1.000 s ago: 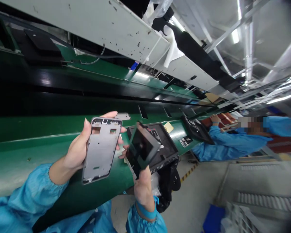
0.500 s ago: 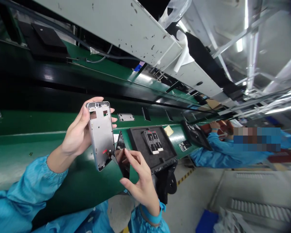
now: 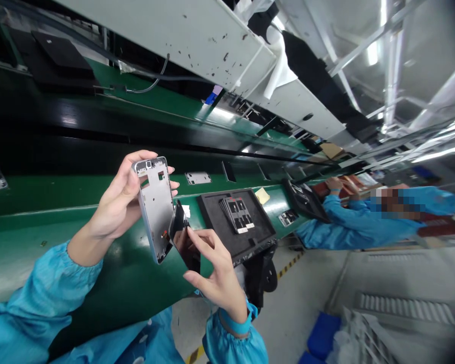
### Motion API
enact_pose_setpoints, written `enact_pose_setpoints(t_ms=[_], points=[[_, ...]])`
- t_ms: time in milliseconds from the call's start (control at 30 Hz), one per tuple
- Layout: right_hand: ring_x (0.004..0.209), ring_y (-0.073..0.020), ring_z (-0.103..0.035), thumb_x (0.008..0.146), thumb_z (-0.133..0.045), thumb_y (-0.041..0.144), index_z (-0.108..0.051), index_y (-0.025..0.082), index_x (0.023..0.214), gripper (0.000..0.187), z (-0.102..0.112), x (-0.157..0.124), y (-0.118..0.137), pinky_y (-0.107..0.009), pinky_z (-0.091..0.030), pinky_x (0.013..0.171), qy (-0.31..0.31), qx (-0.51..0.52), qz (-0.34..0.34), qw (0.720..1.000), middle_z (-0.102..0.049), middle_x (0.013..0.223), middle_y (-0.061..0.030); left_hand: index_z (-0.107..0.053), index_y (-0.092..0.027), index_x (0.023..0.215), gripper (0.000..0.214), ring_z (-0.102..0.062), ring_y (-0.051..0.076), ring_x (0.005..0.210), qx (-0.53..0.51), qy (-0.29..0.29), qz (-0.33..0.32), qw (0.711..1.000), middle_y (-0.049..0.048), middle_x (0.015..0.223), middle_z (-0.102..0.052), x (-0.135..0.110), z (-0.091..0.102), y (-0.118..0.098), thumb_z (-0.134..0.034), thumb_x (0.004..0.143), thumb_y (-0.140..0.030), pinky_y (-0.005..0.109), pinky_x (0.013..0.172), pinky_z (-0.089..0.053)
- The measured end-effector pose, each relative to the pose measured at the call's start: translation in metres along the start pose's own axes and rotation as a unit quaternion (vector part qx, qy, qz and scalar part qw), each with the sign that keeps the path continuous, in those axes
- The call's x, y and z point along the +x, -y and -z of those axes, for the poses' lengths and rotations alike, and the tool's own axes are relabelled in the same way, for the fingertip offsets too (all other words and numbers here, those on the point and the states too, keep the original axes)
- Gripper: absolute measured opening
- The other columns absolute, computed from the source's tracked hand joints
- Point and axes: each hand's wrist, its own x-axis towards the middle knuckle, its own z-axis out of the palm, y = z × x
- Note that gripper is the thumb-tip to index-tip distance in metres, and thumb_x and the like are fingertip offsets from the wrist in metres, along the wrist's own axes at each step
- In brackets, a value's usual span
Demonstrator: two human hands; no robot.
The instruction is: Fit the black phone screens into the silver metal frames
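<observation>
My left hand point(image 3: 123, 197) is closed around a silver phone frame point(image 3: 154, 202), held upright with its inner face toward me. In my right hand point(image 3: 216, 268) is a glossy black phone screen point(image 3: 184, 237), gripped by its edge between fingers and thumb. The screen is tilted beside the lower right edge of the frame. A small flex cable point(image 3: 165, 234) shows near the frame's lower part; whether it joins the two cannot be made out. To the right lies a black foam tray point(image 3: 208, 210) with several phone parts point(image 3: 238, 215) on it.
A green workbench point(image 3: 136, 298) runs under my hands. Another phone frame point(image 3: 198, 178) and a dark flat panel point(image 3: 228, 171) lie along its raised strip. A yellow note point(image 3: 262, 195) sits beyond the tray. A co-worker in blue point(image 3: 337, 222) is at the far right.
The screen has tipped further toward the frame, its top edge now nearer to it. The frame has turned slightly. Both hands keep their hold, and the view has shifted a little.
</observation>
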Motion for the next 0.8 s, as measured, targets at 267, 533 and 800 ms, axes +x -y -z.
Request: enact_pose_setpoints(t_ms=[267, 533, 800], points=[[0.117, -0.0307, -0.065, 0.091, -0.066, 0.073, -0.044, 0.030, 0.164, 0.087, -0.042, 0.012, -0.001, -0.047, -0.062, 0.097, -0.096, 0.101, -0.062, 0.988, -0.063, 0.126, -0.0145, -0.063, -0.020, 0.122, 0.045, -0.079, 0.025, 0.092, 0.115, 0.060, 0.002, 0.992, 0.0130, 0.122, -0.074, -0.002, -0.001, 0.005, -0.081, 0.091, -0.047, 0.033, 0.075, -0.066], [0.109, -0.0274, -0.066, 0.090, -0.067, 0.074, -0.047, 0.026, 0.163, 0.089, -0.070, 0.027, -0.004, -0.046, -0.063, 0.097, -0.137, 0.169, -0.064, 0.974, -0.065, 0.127, -0.0156, -0.074, -0.025, 0.116, 0.030, -0.074, 0.025, 0.107, 0.212, 0.017, -0.009, 0.977, 0.0036, 0.121, -0.075, -0.002, -0.002, 0.003, -0.084, 0.089, -0.033, 0.028, 0.079, -0.063], [0.117, -0.0268, -0.063, 0.089, -0.072, 0.070, -0.057, 0.027, 0.155, 0.081, -0.074, 0.047, -0.008, -0.047, -0.059, 0.106, -0.145, 0.116, -0.008, 0.982, -0.061, 0.125, -0.0135, -0.068, -0.027, 0.127, 0.033, -0.069, 0.028, 0.122, 0.201, 0.027, -0.017, 0.979, 0.0001, 0.127, -0.075, -0.009, -0.010, 0.000, -0.077, 0.097, -0.037, 0.036, 0.097, -0.061]])
